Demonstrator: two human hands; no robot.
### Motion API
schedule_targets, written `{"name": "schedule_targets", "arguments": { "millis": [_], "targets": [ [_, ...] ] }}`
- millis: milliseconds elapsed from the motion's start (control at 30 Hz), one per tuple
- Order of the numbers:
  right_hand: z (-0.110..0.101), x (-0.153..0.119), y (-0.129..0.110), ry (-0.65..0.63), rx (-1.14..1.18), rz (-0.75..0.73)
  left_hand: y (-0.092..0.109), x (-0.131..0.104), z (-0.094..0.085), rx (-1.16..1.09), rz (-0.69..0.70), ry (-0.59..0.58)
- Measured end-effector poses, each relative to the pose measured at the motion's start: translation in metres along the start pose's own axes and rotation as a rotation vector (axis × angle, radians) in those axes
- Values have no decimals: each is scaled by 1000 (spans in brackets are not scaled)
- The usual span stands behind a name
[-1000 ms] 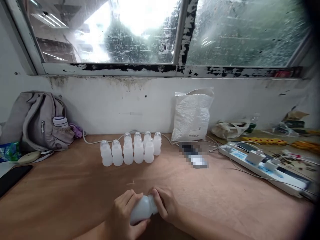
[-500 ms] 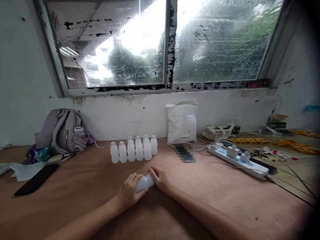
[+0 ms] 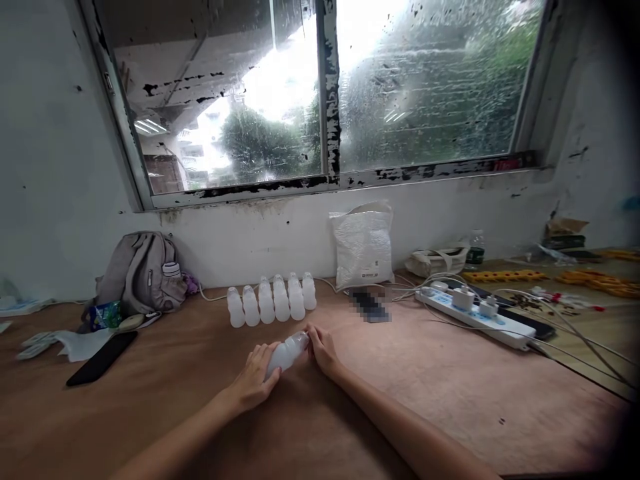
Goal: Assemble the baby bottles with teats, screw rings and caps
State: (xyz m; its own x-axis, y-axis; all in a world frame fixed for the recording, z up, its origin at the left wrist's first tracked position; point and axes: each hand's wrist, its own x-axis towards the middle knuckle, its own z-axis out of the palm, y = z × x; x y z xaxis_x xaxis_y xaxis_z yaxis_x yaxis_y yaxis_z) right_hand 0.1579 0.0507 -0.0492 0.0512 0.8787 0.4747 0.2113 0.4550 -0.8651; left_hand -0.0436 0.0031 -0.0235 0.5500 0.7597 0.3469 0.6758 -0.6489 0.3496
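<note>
A small white plastic bottle (image 3: 287,352) lies tilted between my two hands on the brown table (image 3: 175,373). My left hand (image 3: 253,376) cups its base. My right hand (image 3: 323,349) pinches its cap end with the fingertips. Behind them, several more identical white bottles (image 3: 273,301) stand upright in a tight group near the wall.
A grey backpack (image 3: 139,275) leans on the wall at the left, with a black phone (image 3: 102,358) and paper in front of it. A white plastic bag (image 3: 363,245) stands behind a blurred dark device. A white power strip (image 3: 475,318) with plugs and cables lies at the right.
The view has pulled back and up, showing more of the window and table. Both hands stay on the bottle, which now lies more stretched out between them.
</note>
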Motion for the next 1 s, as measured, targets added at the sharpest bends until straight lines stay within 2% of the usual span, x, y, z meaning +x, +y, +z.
{"name": "schedule_targets", "arguments": {
  "millis": [233,400,667,767,900,1000],
  "targets": [
    [1,-2,-3,-71,-12,6,-20,-16,11,-192,-137,113],
    [-1,-2,-5,-104,-42,1,-12,-14,16,-396,-147,140],
    [0,-2,-5,-112,-71,-5,-8,-7,22,-443,-181,170],
    [-1,-3,-6,-107,-72,-4,-6,1,8,-419,-141,252],
    [-1,-4,-6,-107,-71,3,12,19,-30,-369,-180,358],
    [-2,-4,-7,-107,-71,9,24,32,-58,-274,-128,249]
  ]
}}
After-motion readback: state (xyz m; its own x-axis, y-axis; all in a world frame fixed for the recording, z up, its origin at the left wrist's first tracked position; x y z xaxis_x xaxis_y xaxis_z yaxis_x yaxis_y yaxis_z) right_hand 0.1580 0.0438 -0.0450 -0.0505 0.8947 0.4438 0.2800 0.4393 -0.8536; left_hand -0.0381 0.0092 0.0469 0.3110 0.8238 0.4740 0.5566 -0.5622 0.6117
